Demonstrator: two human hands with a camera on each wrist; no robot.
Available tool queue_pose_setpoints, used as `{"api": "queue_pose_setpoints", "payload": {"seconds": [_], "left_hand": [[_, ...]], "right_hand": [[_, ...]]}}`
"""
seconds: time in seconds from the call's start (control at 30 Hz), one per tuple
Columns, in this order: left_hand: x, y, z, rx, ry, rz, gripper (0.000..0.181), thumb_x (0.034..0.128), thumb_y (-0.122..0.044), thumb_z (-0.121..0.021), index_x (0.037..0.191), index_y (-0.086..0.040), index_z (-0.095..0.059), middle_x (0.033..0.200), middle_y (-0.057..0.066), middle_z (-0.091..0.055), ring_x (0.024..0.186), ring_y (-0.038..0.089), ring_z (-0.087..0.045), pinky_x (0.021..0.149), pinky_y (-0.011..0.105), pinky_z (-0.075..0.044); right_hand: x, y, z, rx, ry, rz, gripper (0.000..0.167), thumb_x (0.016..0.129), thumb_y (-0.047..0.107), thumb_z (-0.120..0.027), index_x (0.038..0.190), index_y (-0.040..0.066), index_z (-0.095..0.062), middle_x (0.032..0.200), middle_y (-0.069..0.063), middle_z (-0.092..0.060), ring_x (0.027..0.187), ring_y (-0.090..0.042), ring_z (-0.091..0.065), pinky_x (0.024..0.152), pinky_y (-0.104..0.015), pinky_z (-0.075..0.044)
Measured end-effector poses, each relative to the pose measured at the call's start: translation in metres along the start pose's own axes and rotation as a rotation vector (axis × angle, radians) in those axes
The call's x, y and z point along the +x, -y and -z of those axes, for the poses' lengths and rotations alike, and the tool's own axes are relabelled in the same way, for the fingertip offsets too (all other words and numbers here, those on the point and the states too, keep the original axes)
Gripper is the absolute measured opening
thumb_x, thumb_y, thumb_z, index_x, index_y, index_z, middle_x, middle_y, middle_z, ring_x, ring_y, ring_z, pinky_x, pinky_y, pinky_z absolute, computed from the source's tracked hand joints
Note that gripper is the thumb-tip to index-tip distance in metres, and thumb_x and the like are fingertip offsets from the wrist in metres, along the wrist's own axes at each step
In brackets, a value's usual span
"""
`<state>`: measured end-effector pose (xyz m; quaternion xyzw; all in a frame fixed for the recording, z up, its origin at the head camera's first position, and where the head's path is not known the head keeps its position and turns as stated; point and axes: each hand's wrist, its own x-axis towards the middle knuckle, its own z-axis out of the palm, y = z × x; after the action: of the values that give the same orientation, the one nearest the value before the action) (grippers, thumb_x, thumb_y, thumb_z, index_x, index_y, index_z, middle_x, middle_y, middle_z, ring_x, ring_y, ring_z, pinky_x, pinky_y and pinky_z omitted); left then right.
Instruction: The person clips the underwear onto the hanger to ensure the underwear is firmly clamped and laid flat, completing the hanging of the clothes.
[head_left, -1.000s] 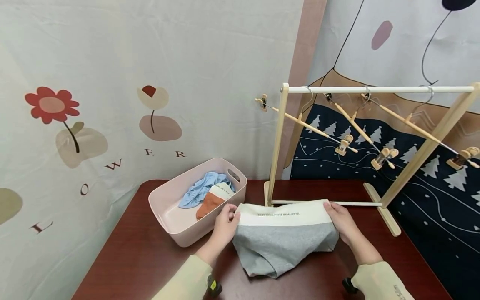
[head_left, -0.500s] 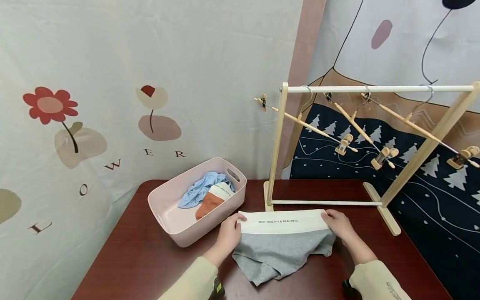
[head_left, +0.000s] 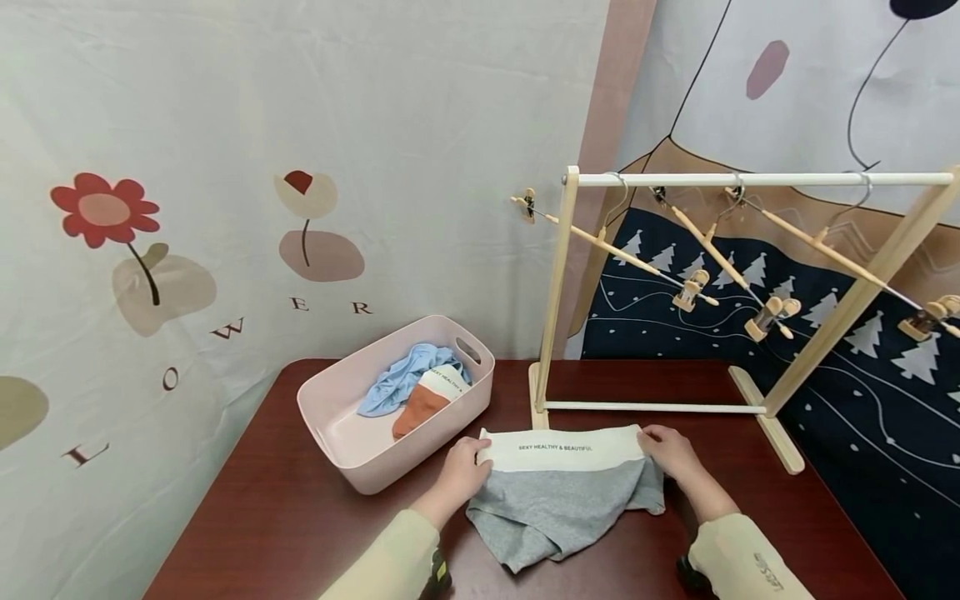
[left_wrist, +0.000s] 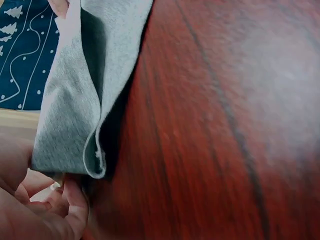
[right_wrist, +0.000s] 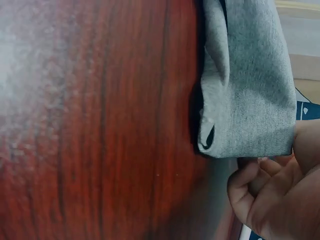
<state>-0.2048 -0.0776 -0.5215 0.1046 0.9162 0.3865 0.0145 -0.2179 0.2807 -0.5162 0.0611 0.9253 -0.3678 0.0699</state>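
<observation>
A pair of grey underpants [head_left: 555, 504] with a wide white lettered waistband is spread between my two hands, low over the table. My left hand [head_left: 463, 468] pinches the left end of the waistband. At the other end, my right hand [head_left: 671, 454] grips the waistband's corner. In the left wrist view, the curled fingers [left_wrist: 75, 207] meet the edge of the grey cloth, and a leg opening gapes above them. The right wrist view has the fingers [right_wrist: 245, 182] bent at the cloth's corner. The lower part of the underpants droops in folds.
A pink basket [head_left: 397, 454] at the left holds a crumpled light-blue cloth [head_left: 401, 379] and an orange garment with a white band [head_left: 420, 406]. Behind the right hand stands a wooden rack [head_left: 558, 292] with several clip hangers [head_left: 637, 262] on its white bar. The dark red table [head_left: 247, 517] lies beneath.
The underpants have come down and nearer to me, and the waistband now lies flatter. Both hands have moved down with it and slightly closer together.
</observation>
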Motion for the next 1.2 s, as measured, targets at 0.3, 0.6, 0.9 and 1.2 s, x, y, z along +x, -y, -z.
{"api": "queue_pose_setpoints", "payload": {"seconds": [0.3,0.6,0.9,1.2], "left_hand": [[-0.012,0.002,0.008,-0.055,0.01,-0.02,0.042,0.0883,-0.013,-0.065,0.126,0.001,-0.053,0.111,0.018,-0.052,0.083,0.02,-0.054,0.069,0.029,-0.047],[-0.039,-0.019,0.015,0.133,0.032,-0.09,0.015,0.081,-0.03,-0.071,0.076,-0.019,-0.062,0.074,-0.006,-0.053,0.066,0.005,-0.047,0.058,0.022,-0.04],[-0.07,-0.041,0.002,0.223,0.314,-0.229,0.028,0.067,-0.046,-0.08,0.079,-0.024,-0.066,0.075,-0.018,-0.057,0.069,-0.004,-0.05,0.063,0.017,-0.043],[-0.074,-0.045,-0.012,0.412,0.242,-0.33,0.014,0.0752,-0.024,-0.073,0.068,-0.026,-0.061,0.071,-0.016,-0.053,0.068,-0.001,-0.049,0.057,0.019,-0.04]], "right_hand": [[-0.013,-0.002,0.008,0.142,0.113,-0.1,0.066,0.097,0.043,-0.046,0.137,-0.007,-0.031,0.125,-0.032,-0.046,0.101,-0.033,-0.055,0.065,-0.035,-0.05],[-0.039,-0.007,0.02,0.099,0.241,-0.14,0.074,0.09,0.048,-0.056,0.126,-0.015,-0.04,0.106,-0.024,-0.057,0.086,-0.025,-0.059,0.068,-0.04,-0.05],[-0.05,-0.01,0.016,0.14,0.295,-0.034,0.026,0.088,0.025,-0.064,0.095,0.001,-0.058,0.08,-0.006,-0.054,0.076,-0.018,-0.05,0.062,-0.034,-0.045],[-0.048,-0.012,0.011,0.374,0.369,0.042,0.046,0.099,0.025,-0.046,0.128,-0.01,-0.039,0.109,-0.014,-0.059,0.1,-0.022,-0.058,0.08,-0.041,-0.05]]}}
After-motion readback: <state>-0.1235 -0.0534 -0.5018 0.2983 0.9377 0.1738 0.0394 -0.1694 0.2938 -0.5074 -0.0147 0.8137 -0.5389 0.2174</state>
